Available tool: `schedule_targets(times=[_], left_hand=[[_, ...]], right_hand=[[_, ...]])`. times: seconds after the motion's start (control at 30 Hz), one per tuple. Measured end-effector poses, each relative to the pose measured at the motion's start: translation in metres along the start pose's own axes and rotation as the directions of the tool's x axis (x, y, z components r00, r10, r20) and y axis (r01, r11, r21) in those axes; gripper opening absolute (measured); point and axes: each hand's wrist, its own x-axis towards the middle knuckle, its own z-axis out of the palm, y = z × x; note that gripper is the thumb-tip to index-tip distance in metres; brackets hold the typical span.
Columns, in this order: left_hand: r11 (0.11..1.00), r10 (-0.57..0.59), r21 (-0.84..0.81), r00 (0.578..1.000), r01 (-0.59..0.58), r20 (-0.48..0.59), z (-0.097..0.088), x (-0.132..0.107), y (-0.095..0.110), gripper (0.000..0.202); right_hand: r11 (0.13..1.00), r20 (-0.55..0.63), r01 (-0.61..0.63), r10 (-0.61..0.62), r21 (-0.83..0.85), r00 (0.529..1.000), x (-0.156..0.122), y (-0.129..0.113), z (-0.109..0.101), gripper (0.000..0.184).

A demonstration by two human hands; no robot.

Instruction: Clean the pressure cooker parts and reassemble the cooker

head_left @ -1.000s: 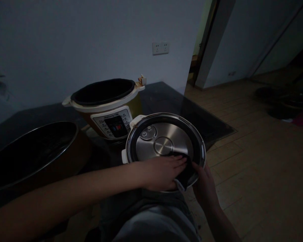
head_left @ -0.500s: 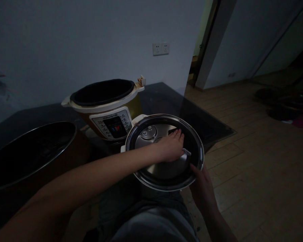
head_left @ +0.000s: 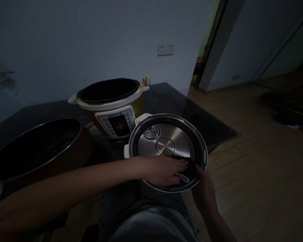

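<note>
Presently, from left: large pot (head_left: 82, 148) stands at the worktop's (head_left: 164, 99) left-front part; interior dark, contents n/k. Next, multi-cooker (head_left: 140, 107), uncovered, nr back edge, control panel (head_left: 116, 124) facing front. Then lid (head_left: 166, 146), held inner face up, just beside cooker by front edge; contact w/ worktop can't be told. L hand (head_left: 161, 169): fingers out flat, close together, pressing dark cloth (head_left: 191, 167) onto lid's near-right inner area. R hand (head_left: 204, 188): thumb over lid's right rim, other fingers presumably under, out of sight.

Progress: lid off cooker, cloth on lid; work judged part-way. Steel centre looks bright; black ring too dark to assess, so amt left unconfirmed.

Surface: worktop dark, glossy; back-right corner nr wall, front-right corner above floor (head_left: 239, 174). Room: dim. Paper-like item (head_left: 1, 72) on wall far left; double socket (head_left: 166, 49) above back-right corner; doorway (head_left: 208, 40) beyond; dark items far right, not ID'd.
</note>
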Motion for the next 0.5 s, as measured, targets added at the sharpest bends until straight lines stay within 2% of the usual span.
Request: schedule_targets(times=[0.07,0.17,0.27,0.4,0.5], left_hand=[[1.0,-0.021,0.019,1.0,0.021,0.001,0.004,-0.011,0.002,0.063],[0.99,-0.049,0.131,0.999,0.05,-0.01,0.012,-0.028,0.007,0.064],[0.95,-0.162,0.264,0.986,0.166,-0.036,0.018,-0.044,0.012,0.064],[0.833,-0.393,0.396,0.917,0.386,-0.068,0.019,-0.057,0.011,0.065],[0.771,-0.48,0.422,0.871,0.477,-0.106,0.015,-0.058,-0.001,0.068]], right_hand=[[0.999,0.013,0.032,-0.032,-0.006,0.999,-0.001,-0.003,0.002,0.041],[0.998,0.017,0.063,-0.063,-0.018,0.998,0.001,-0.003,0.002,0.04],[0.984,-0.008,0.141,-0.142,-0.112,0.99,0.003,0.002,-0.001,0.035],[0.96,-0.006,0.213,-0.217,-0.182,0.976,0.005,0.009,-0.006,0.032],[0.965,0.009,0.205,-0.206,-0.163,0.978,0.004,0.01,-0.005,0.036]])
